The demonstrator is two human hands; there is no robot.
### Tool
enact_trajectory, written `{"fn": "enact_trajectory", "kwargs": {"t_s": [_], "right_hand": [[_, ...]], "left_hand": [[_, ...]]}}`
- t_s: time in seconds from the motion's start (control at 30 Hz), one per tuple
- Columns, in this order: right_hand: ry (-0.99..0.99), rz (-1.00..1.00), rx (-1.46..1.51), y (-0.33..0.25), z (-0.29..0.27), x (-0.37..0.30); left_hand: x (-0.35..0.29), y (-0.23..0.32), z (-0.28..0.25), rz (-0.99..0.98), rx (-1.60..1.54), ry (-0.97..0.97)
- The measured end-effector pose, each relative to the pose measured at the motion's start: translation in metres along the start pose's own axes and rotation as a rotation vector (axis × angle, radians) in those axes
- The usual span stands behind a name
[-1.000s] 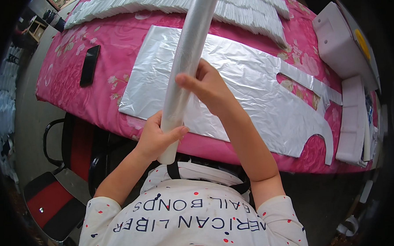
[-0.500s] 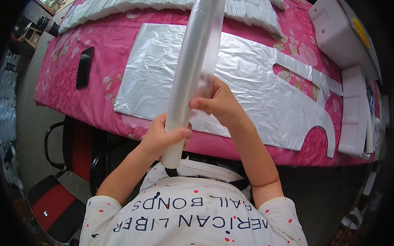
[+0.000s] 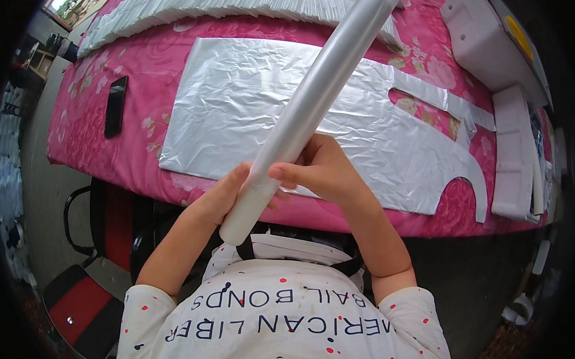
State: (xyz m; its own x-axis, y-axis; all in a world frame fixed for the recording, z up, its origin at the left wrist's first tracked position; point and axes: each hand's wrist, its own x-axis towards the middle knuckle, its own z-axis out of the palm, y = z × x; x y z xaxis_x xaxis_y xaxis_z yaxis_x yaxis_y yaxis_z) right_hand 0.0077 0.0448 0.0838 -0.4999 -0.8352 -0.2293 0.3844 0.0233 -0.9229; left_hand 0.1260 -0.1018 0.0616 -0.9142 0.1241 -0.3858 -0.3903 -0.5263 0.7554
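A long roll of translucent plastic film slants up and to the right in front of me, raised above the table. My left hand is closed around its lower part, near the whitish end. Just above, my right hand grips the roll with the thumb on top; its other fingers are partly hidden behind it. Under the roll, a flat silvery plastic sheet lies on the table. Its right end has cut-out openings and straps, like an apron or a large bag.
A pink floral cloth covers the table. On it are a black phone at the left, rows of folded white plastic at the back, and white foam boxes at the right. A red and black chair stands at lower left.
The roll has tilted from nearly upright toward the right, its lower end shifting left. The loose film at its right side now lies against it. My right hand has closed onto the roll.
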Motion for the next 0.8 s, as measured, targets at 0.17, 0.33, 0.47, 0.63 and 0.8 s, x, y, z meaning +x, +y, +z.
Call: {"fn": "enact_trajectory", "kwargs": {"t_s": [0.17,0.33,0.47,0.63,0.8], "right_hand": [[0.129,0.076,-0.334,0.034,0.007,0.001],[0.006,0.157,-0.404,0.046,-0.032,-0.018],[0.268,0.18,-0.378,0.035,-0.082,-0.027],[0.478,0.044,-0.387,0.018,-0.122,-0.009],[0.488,-0.035,-0.456,0.017,-0.129,0.013]], "left_hand": [[0.015,-0.003,-0.005,-0.143,0.389,0.214],[-0.01,-0.006,-0.023,-0.381,0.385,0.097],[-0.042,-0.024,-0.05,-0.52,0.34,0.001],[-0.059,-0.04,-0.059,-0.55,0.286,-0.022],[-0.063,-0.045,-0.06,-0.545,0.242,-0.043]]}}
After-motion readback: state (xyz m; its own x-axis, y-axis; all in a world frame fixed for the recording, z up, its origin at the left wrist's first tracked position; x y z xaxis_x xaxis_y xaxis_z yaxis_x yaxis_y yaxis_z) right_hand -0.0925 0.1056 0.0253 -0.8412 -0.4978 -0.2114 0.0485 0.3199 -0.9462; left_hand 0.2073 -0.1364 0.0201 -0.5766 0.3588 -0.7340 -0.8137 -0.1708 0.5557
